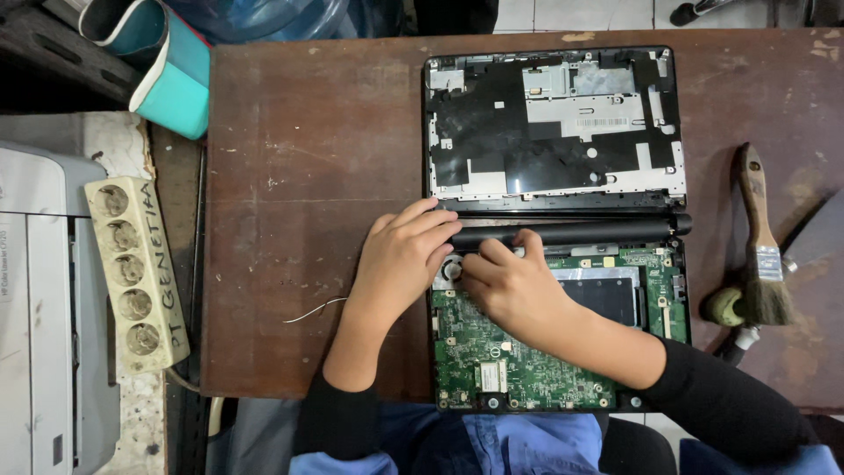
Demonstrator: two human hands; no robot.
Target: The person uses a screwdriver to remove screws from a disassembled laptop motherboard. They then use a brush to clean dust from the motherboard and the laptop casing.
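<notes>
Both arms are clothed in plain black long sleeves, pushed back short of the wrist so the forearms are bare. The left hand [400, 259] and the right hand [514, 286] are bare: no gloves, rings, watch or bands visible. Below the sleeves, blue denim-like fabric covers the lap. No markings seen on the clothing.

Ahead of my fingers, on the opened upper half of the laptop, a white rectangular barcode label [601, 122] sits on a pale grey patch right of centre. Nearer me, on the green board, a small white square sticker [493, 376] lies low and left of the middle. Far left, off the tabletop, a cream power strip [134, 273] carries dark handwriting down its side, and the grey printer [35, 308] beside it bears a thin line of small print
</notes>
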